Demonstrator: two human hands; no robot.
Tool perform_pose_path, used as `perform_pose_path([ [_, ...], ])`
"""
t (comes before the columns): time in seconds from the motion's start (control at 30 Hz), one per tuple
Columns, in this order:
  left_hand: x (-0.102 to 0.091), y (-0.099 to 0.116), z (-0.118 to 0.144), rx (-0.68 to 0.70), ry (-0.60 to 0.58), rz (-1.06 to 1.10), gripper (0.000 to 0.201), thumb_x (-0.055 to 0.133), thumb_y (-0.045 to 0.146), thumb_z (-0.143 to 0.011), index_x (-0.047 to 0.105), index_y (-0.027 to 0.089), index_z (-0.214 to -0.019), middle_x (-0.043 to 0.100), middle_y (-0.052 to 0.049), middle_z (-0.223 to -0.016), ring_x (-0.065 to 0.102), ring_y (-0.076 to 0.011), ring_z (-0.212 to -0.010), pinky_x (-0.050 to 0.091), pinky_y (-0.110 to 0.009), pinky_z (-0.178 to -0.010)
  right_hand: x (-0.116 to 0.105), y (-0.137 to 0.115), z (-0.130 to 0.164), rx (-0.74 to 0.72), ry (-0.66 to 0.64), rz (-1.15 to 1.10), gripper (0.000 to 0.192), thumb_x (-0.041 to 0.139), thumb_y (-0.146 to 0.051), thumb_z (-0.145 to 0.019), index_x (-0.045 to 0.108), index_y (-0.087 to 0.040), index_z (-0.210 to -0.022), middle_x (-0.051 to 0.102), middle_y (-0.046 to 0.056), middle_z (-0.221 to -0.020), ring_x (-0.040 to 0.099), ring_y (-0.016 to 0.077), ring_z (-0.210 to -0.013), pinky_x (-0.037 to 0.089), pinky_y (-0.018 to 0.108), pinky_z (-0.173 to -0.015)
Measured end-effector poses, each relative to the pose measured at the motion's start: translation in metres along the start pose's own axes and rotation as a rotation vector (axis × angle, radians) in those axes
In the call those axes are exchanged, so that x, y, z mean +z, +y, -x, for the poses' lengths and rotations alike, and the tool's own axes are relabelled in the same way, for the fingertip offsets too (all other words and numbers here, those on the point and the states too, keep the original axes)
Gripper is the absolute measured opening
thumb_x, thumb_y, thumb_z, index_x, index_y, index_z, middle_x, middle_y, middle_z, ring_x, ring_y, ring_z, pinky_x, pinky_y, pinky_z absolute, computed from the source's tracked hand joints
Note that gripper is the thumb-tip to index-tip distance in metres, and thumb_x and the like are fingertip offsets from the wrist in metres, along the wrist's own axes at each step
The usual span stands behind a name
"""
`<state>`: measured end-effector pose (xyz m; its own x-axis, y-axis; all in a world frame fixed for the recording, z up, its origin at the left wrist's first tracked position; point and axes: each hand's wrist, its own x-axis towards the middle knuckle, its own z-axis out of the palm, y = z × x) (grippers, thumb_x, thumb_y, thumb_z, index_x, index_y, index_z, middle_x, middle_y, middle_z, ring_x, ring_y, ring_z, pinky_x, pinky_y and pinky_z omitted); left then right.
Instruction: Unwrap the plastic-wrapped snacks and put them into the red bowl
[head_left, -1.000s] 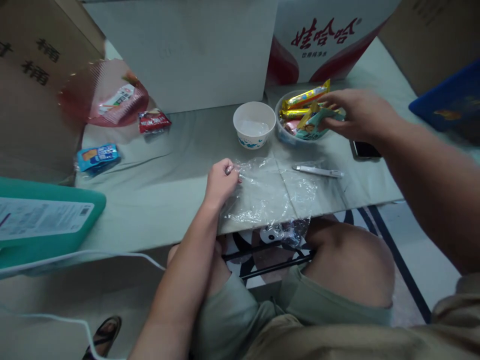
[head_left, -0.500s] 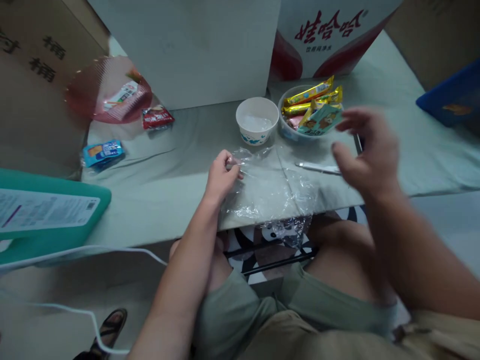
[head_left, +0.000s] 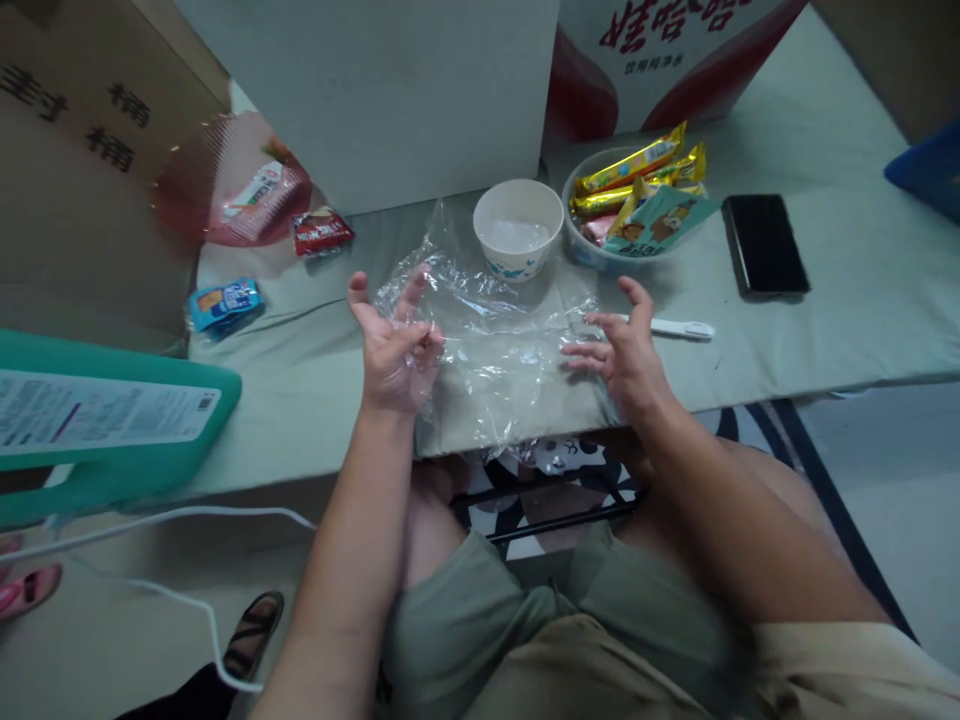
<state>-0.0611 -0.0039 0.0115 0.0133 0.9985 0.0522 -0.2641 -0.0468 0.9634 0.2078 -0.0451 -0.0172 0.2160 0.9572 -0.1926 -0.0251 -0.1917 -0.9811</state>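
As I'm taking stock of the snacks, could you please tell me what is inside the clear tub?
The clear tub holds long yellow packets, a teal packet and something pink; whatever lies beneath them is covered.

Table (head_left: pixel 300 390): I get dim, cool light
Clear plastic (head_left: pixel 487 380): scattered white glints along its creases
White box (head_left: pixel 375 90): front greyed in shade
Floor (head_left: pixel 255 555): dark beneath the table's left
Shorts (head_left: pixel 667 600): soft blur at my near right
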Motion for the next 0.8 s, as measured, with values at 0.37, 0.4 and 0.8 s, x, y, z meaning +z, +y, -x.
perform_pose_path([
  [0.37, 0.012, 0.002, 0.008, -0.319, 0.113, -0.198, 0.055, 0.071, 0.042, -0.085, 0.043, 0.035, -0.132, 0.074, -0.006, -0.105, 0.071, -0.0139, -0.064, 0.031, -0.015, -0.038, -0.002, -0.020, 0.023, -0.191, -0.074, 0.113, 0.036, 0.064, -0.039, -0.090, 0.065, -0.027, -0.124, 0.075, 0.003, -0.094, 0.072, 0.0162, -0.067, 0.063, 0.036, -0.072],
  [0.4, 0.011, 0.003, 0.007, -0.358, 0.118, -0.234, 0.046, 0.069, 0.039, -0.086, 0.048, 0.030, -0.127, 0.074, -0.006, -0.095, 0.069, -0.0131, -0.061, 0.030, -0.015, -0.038, -0.005, -0.021, 0.024, -0.196, -0.065, 0.123, 0.030, 0.062, -0.036, -0.091, 0.068, -0.025, -0.118, 0.076, 0.004, -0.096, 0.071, 0.0149, -0.064, 0.063, 0.035, -0.069],
  [0.8, -0.017, 0.022, 0.022, -0.071, -0.067, -0.394, 0.057, 0.076, 0.015, -0.061, 0.066, 0.024, -0.116, 0.076, -0.006, -0.106, 0.070, -0.0121, -0.062, 0.043, -0.017, -0.042, -0.037, -0.025, 0.019, -0.336, 0.036, 0.200, 0.025, 0.067, -0.018, -0.079, 0.074, -0.023, -0.102, 0.077, 0.001, -0.087, 0.072, 0.0137, -0.065, 0.063, 0.032, -0.068],
])
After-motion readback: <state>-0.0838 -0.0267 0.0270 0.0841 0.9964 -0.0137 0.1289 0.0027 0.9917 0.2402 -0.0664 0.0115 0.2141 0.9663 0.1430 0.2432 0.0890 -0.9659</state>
